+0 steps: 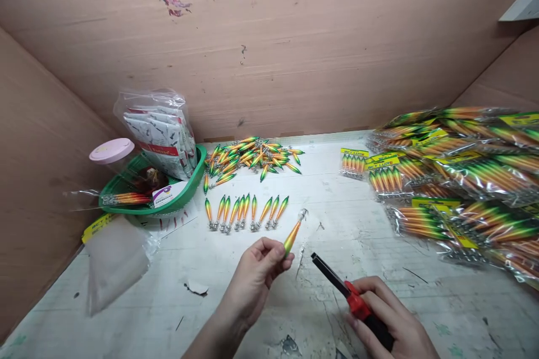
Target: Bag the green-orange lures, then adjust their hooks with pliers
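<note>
My left hand (256, 277) pinches the green end of a green, yellow and orange squid-jig lure (293, 233), whose metal hooks point up and away. My right hand (389, 317) is closed around a red and black plier-like tool (347, 289); its dark nose points up-left toward the lure, a short gap away. Beyond the hands, a row of several matching lures (244, 212) lies side by side on the white table (349, 219). A loose pile of the same lures (248, 157) lies farther back by the wall.
A green basket (191, 182) at the left holds a bag of printed packets (162, 132), a lure and a pink-lidded jar (112, 150). Empty clear bags (113, 261) lie below it. Stacks of bagged lures (458, 179) fill the right side. Wooden panels close the back and left.
</note>
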The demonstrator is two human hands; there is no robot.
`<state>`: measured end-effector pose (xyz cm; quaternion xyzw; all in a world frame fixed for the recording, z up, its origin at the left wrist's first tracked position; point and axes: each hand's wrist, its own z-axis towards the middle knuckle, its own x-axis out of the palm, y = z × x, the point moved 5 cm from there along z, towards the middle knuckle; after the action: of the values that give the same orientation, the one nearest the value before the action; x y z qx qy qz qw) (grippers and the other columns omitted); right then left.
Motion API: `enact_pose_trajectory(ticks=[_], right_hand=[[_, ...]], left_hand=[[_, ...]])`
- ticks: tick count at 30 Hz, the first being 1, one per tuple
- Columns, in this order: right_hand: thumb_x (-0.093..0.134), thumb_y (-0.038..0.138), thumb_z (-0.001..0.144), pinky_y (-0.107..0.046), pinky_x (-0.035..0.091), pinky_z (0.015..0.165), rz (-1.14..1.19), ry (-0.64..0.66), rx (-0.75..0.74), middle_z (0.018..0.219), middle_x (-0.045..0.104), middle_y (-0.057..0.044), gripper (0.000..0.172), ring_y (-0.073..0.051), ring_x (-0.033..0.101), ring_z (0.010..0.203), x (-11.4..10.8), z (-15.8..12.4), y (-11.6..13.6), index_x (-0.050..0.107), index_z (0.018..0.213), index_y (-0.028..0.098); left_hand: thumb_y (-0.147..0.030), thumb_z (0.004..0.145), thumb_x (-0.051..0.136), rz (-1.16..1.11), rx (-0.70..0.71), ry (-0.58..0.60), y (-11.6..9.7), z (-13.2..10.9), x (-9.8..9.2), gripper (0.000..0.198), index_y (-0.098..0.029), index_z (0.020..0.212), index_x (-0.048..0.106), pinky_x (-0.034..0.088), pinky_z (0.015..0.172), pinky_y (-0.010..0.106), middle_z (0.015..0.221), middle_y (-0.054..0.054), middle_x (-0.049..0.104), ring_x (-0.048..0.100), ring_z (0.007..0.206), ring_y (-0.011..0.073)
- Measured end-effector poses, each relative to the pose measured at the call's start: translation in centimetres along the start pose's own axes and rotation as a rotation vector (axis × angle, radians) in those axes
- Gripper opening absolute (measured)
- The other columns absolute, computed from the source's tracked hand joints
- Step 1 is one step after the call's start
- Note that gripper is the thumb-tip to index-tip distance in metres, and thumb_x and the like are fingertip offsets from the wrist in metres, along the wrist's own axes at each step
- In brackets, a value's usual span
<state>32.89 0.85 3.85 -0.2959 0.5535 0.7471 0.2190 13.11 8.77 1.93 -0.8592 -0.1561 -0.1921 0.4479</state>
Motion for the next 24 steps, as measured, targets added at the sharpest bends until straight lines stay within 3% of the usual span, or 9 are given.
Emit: enact_pose_trajectory(ticks=[7,10,14,18,24], right_hand=[[0.048,0.021,0.091,-0.02,0.052,0.067,0.049,-0.027,-0.028,0.087,0.057,-0.005,0.011,-0.015,0.062,0.078,-0.2,1.7,1.5,0.055,0.082,0.021],[0.048,0.019,0.09,-0.019,0.052,0.065,0.058,-0.001,-0.047,0.086,0.057,-0.005,0.012,-0.015,0.062,0.077,-0.4,2.1,2.3,0.056,0.081,0.021],[0.048,0.015,0.089,-0.019,0.052,0.066,0.054,0.032,-0.081,0.086,0.056,-0.005,0.011,-0.014,0.061,0.076,-0.3,2.4,3.2,0.056,0.083,0.021],[0.048,0.015,0.089,-0.019,0.053,0.067,0.028,0.035,-0.113,0.088,0.055,-0.006,0.009,-0.014,0.061,0.077,-0.3,2.7,3.8,0.055,0.087,0.02],[0.048,0.017,0.089,-0.02,0.054,0.066,-0.035,0.078,-0.121,0.092,0.057,-0.008,0.008,-0.015,0.062,0.079,-0.6,2.8,3.9,0.053,0.084,0.021]], left_hand=[[-0.027,0.059,0.088,-0.058,-0.069,0.04,1.8,-2.9,0.2,0.049,-0.015,0.102,0.068,0.048,0.067,0.022,0.085,0.003,0.064,0.062,0.07,0.0108],[-0.034,0.065,0.084,-0.023,-0.069,0.149,1.9,-3.3,0.3,0.046,-0.014,0.103,0.067,0.045,0.068,0.024,0.076,0.004,0.065,0.06,0.067,0.0118],[-0.045,0.071,0.076,0.041,-0.021,0.24,1.9,-3.5,0.3,0.041,-0.017,0.099,0.064,0.033,0.056,0.021,0.067,0.001,0.059,0.046,0.055,0.0076],[-0.054,0.079,0.066,0.108,0.083,0.206,1.2,-3.9,0.4,0.04,-0.017,0.096,0.062,0.02,0.051,0.023,0.074,-0.001,0.05,0.031,0.053,0.0046],[-0.058,0.078,0.065,0.191,0.127,0.065,0.8,-4.6,0.0,0.049,-0.019,0.107,0.062,0.023,0.053,0.025,0.07,-0.002,0.042,0.03,0.055,0.008]])
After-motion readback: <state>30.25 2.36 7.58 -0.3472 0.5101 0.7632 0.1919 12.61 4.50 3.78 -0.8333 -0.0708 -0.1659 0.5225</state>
